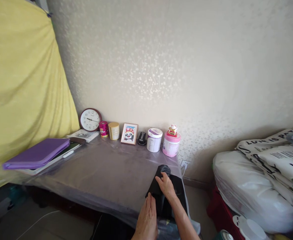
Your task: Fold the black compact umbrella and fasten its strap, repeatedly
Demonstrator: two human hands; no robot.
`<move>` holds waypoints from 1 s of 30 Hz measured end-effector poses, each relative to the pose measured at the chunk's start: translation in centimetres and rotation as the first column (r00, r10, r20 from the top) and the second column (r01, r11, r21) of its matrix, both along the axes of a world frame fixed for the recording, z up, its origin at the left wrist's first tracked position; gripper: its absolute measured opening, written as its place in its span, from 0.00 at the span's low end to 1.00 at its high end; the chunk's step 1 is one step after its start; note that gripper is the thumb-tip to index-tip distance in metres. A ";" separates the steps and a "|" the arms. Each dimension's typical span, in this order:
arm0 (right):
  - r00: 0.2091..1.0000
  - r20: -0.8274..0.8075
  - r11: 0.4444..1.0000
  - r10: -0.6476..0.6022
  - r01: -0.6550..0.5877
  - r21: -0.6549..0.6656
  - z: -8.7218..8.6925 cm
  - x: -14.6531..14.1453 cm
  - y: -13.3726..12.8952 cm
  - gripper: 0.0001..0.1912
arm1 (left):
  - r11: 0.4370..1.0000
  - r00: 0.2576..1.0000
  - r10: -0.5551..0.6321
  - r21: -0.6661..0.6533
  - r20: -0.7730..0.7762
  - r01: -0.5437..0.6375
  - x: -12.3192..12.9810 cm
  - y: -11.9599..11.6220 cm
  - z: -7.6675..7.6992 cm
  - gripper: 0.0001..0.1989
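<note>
A black item, which looks like folded plastic or fabric point(177, 186), lies at the right end of the covered table point(106, 170). A dark rounded bunched part point(164, 169) sticks up at its far end. My right hand point(165, 185) rests on top of it, fingers bent near the bunched part; whether the fingers grip anything is unclear. Along the item's left edge lies my left hand point(147, 213), its fingers stretched out and side by side, touching the black material.
Along the wall stand a clock point(91, 120), a pink can point(103, 129), a yellow-lidded jar point(114, 131), a framed picture point(129, 134) and two tubs point(154, 141). A purple folder point(39, 153) lies left. White bags point(251, 186) are piled at the right.
</note>
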State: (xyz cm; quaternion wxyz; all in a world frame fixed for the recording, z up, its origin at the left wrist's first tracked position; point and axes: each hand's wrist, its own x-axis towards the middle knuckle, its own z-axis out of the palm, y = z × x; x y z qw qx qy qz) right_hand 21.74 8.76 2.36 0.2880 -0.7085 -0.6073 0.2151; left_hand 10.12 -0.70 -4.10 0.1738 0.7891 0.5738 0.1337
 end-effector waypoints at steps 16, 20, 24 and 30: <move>0.940 -0.186 0.957 0.287 -0.289 0.020 1.6 -0.9 -1.5 0.15 | 0.994 0.992 0.071 -0.072 -0.100 -0.078 -0.3 -0.6 5.3 0.41; 0.931 -0.107 0.932 0.350 -0.333 0.144 1.4 -0.9 -2.9 0.15 | 0.996 0.994 0.088 -0.026 -0.064 -0.089 -0.2 -0.3 3.8 0.41; 0.914 0.040 0.853 0.403 -0.391 0.345 0.8 -0.2 -4.6 0.15 | 0.996 0.996 0.081 -0.031 -0.038 -0.083 -0.3 -0.1 2.9 0.39; 0.876 0.275 0.798 0.395 -0.476 0.369 -1.0 1.4 -2.7 0.16 | 0.988 0.993 0.102 -0.110 -0.052 -0.107 -0.2 0.2 2.5 0.35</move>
